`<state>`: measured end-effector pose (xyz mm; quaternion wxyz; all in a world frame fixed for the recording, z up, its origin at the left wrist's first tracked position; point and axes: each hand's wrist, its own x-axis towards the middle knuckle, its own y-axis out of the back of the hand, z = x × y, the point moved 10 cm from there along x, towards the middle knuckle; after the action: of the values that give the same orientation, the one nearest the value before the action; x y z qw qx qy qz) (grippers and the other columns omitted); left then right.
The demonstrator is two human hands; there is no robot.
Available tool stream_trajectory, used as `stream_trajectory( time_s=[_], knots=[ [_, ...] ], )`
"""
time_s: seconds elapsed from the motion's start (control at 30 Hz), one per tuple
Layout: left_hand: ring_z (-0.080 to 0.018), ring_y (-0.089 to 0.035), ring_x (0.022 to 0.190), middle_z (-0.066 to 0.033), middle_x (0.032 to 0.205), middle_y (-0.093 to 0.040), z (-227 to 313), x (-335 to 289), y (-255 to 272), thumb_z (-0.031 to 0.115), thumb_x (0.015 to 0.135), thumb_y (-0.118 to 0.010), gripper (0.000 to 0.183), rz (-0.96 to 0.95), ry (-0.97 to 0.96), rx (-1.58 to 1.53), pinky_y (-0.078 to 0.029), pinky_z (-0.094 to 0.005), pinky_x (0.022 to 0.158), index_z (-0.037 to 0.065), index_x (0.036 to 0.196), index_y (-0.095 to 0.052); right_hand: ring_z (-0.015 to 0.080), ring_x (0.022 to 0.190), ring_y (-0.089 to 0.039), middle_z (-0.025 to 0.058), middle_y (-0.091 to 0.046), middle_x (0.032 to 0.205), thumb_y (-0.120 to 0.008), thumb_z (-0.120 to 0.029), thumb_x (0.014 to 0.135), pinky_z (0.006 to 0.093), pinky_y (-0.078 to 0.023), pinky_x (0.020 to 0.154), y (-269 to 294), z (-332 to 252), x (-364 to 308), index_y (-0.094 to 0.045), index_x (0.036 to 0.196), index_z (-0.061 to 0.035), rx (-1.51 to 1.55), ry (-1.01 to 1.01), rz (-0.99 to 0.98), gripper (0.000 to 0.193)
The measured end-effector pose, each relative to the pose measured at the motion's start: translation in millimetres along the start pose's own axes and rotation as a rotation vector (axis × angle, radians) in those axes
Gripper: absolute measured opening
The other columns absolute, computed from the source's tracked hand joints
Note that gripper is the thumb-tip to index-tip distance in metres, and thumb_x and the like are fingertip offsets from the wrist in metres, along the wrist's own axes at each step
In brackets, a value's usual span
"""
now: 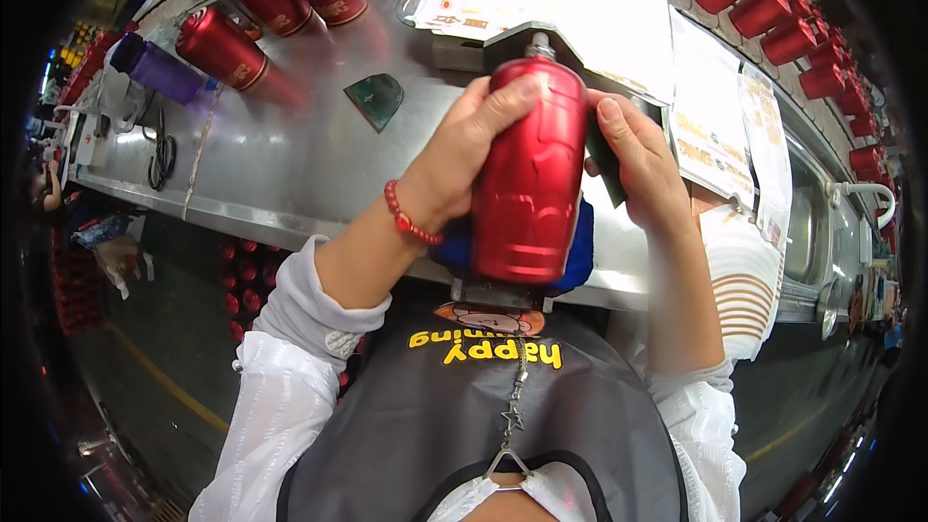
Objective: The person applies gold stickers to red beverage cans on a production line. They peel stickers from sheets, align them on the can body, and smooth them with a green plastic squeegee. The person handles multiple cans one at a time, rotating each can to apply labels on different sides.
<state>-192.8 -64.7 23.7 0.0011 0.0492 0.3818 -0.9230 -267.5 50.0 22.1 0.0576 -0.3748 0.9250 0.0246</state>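
Note:
A shiny red bottle with raised shapes lies in front of me, its narrow metallic neck pointing away. My left hand is wrapped round its far left side, thumb on top. My right hand is at the bottle's right side, fingers closed on a dark green flat scraper that is partly hidden behind the fingers. Blue cloth shows under the near end of the bottle. A second dark green flat scraper lies on the metal table to the left.
Several red bottles stand at the far left of the metal table, near a purple bottle and black-handled scissors. Printed white sheets spread beyond my hands. More red bottles line the far right.

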Motion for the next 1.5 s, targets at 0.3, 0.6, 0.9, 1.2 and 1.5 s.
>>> stream_trajectory(
  time_s=[0.3,0.6,0.9,1.2,1.5],
  knots=[
    [-0.0174,-0.062,0.107,-0.0138,0.124,-0.058,9.6,8.3,18.1,0.039,0.096,-0.066,0.068,0.185,-0.135,0.269,-0.053,-0.0326,0.092,-0.004,0.140,-0.037,0.0122,0.083,-0.059,0.0068,-0.067,0.111,-0.055,-0.022,0.101,0.0273,-0.048,0.073,146.5,-64.9,71.5,-0.067,0.125,-0.0062,-0.615,0.220,0.349,0.031],
    [-0.0199,-0.052,0.124,-0.0156,0.138,-0.049,6.1,4.5,28.8,0.054,0.097,-0.060,0.088,0.193,-0.143,0.403,-0.043,-0.0342,0.105,-0.003,0.152,-0.023,0.0395,0.107,-0.061,0.0179,-0.065,0.112,-0.063,-0.019,0.091,0.0441,-0.048,0.097,194.1,-54.3,266.0,-0.074,0.114,-0.0167,-1.358,0.538,0.304,0.026],
    [-0.0222,-0.045,0.132,-0.0168,0.143,-0.045,2.7,10.6,30.0,0.057,0.092,-0.065,0.096,0.139,-0.124,0.330,-0.038,-0.0375,0.110,-0.003,0.152,-0.020,0.0363,0.094,-0.066,0.0166,-0.068,0.099,-0.069,-0.019,0.083,0.0423,-0.052,0.088,202.5,-41.1,302.4,-0.075,0.100,-0.0148,-1.379,0.439,0.243,0.018],
    [-0.0199,-0.051,0.126,-0.0146,0.139,-0.048,3.6,13.2,33.3,0.061,0.091,-0.063,0.094,0.156,-0.135,0.382,-0.045,-0.0352,0.104,-0.002,0.151,-0.024,0.0321,0.107,-0.059,0.0103,-0.064,0.107,-0.066,-0.010,0.084,0.0425,-0.051,0.088,178.8,-59.9,261.4,-0.068,0.091,-0.0076,-1.471,0.645,0.322,0.008],
    [-0.0161,-0.063,0.103,-0.0094,0.118,-0.061,2.0,7.0,14.0,0.040,0.094,-0.066,0.062,0.060,0.064,0.024,-0.054,-0.0333,0.089,0.002,0.138,-0.043,0.0284,0.105,-0.060,0.0106,-0.062,0.105,-0.065,0.000,0.082,0.0362,-0.048,0.093,118.3,-98.8,121.9,-0.060,0.088,-0.0001,-1.143,0.815,0.109,0.007]
  ],
)
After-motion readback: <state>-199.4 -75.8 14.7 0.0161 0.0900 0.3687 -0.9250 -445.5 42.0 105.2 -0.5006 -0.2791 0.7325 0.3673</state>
